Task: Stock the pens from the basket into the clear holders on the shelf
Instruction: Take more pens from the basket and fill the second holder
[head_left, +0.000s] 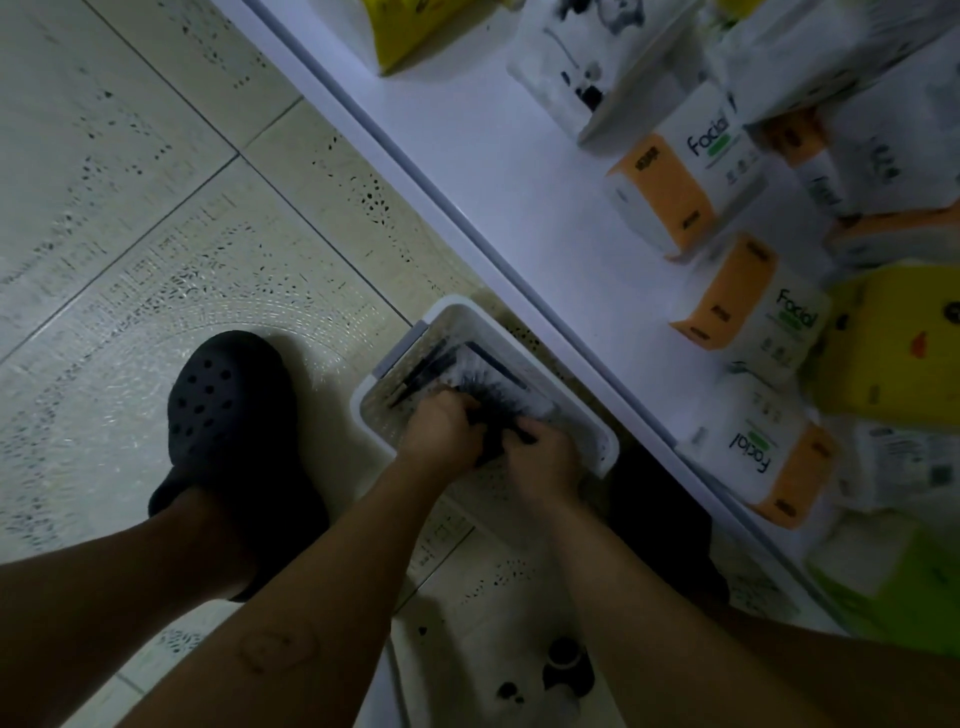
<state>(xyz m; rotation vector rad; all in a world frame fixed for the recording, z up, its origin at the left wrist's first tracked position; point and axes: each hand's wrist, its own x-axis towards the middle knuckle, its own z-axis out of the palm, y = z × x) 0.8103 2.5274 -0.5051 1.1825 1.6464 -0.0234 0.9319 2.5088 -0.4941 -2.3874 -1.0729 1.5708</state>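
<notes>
White perforated basket (364, 411) sits on the tiled floor (130, 208), centre of frame, with its long side parallel to the shelf front. Its far rim lies just beside the shelf edge (519, 291), with only a thin shadowed strip between them.

The pens (470, 364) are inside the basket: dark, with pale bodies fanned in the upper half, blurred so there is no count.

Left hand (441, 427) is low in the basket, fingers curled over a dark bundle of the pens. Right hand (545, 460) is just beside it, thumb and fingers wrapped on the same bundle from the lower right. The hands nearly touch, and both forearms come in from the bottom edge.

A black clog (228, 415) stands left of the basket, apart from it by a strip of tile. A dark shape (660, 512) lies right of the basket under the shelf lip; cannot tell what it is.

Open floor spreads across the left and upper left of frame.

The white shelf (483, 156) runs diagonally from top centre to lower right, its front band bare along the edge. Orange-and-white tissue packs (675, 192) are set back toward the right, and one in the lower right reaches close to the edge. A yellow pack (893, 343) sits at far right.

A white item with dark spots (519, 680) at bottom centre is too blurred to identify.
</notes>
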